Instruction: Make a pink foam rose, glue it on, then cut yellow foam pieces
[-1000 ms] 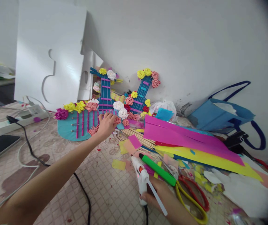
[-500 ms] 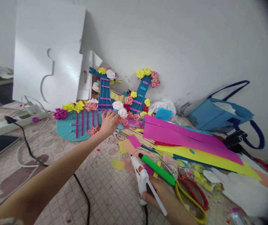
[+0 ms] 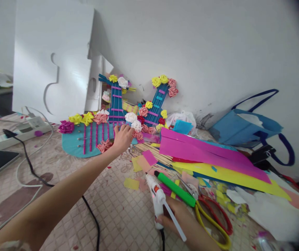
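My left hand (image 3: 123, 138) reaches forward onto the light-blue body of a craft guitar (image 3: 72, 145), with bent fingers beside white and pink paper flowers (image 3: 136, 125). Its fingertips and whatever lies beneath them are hidden. Pink strips run across the guitar body, and yellow, magenta and pink flowers line its far edge. Low at the front, my right hand (image 3: 178, 218) is closed round a white hot glue gun (image 3: 157, 198); a glue stick (image 3: 174, 219) sticks out of its back end. The gun's nozzle points away from me, over paper scraps.
A second guitar neck (image 3: 156, 104) leans at the wall. Wooden sticks (image 3: 154, 153), magenta paper (image 3: 191, 148), a green marker (image 3: 176, 188) and scissors (image 3: 213, 223) crowd the right. Black cable (image 3: 90, 212), a power strip (image 3: 16, 134) and white board (image 3: 52, 62) are left.
My left hand has shifted very slightly on the guitar. The right hand and the glue gun stay where they were, and the view has turned a touch.
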A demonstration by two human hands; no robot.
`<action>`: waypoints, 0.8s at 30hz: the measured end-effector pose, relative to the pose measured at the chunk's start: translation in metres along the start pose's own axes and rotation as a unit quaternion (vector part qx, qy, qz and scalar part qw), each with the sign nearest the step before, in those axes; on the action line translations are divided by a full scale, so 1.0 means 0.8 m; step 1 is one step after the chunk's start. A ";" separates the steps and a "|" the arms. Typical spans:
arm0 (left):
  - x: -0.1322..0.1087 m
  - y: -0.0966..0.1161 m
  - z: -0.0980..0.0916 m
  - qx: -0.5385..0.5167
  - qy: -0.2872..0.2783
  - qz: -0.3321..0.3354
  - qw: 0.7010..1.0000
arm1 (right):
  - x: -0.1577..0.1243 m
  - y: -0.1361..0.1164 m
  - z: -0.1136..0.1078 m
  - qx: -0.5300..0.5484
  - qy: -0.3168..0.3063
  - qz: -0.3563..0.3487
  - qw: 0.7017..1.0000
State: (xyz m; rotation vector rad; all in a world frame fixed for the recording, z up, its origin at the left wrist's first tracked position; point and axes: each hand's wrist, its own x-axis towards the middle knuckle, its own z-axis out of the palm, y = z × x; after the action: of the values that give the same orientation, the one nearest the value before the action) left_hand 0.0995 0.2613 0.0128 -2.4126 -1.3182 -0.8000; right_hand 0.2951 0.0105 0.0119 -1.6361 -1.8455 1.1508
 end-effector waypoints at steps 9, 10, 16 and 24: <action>-0.002 -0.006 0.004 -0.008 0.010 0.003 1.000 | 0.000 -0.002 0.000 -0.002 -0.005 0.001 1.000; -0.002 -0.006 0.004 -0.013 0.011 0.005 1.000 | 0.000 -0.002 0.000 -0.003 -0.005 0.000 1.000; -0.007 -0.010 0.005 -0.025 0.024 0.022 0.999 | -0.001 -0.001 0.001 -0.004 0.002 0.000 1.000; -0.007 -0.011 0.008 -0.042 0.056 0.051 0.996 | -0.001 0.003 0.001 0.003 -0.002 -0.003 1.000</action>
State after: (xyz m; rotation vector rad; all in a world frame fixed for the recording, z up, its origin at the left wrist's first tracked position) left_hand 0.0921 0.2652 0.0037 -2.4380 -1.1326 -0.9645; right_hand 0.2964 0.0094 0.0101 -1.6256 -1.8465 1.1563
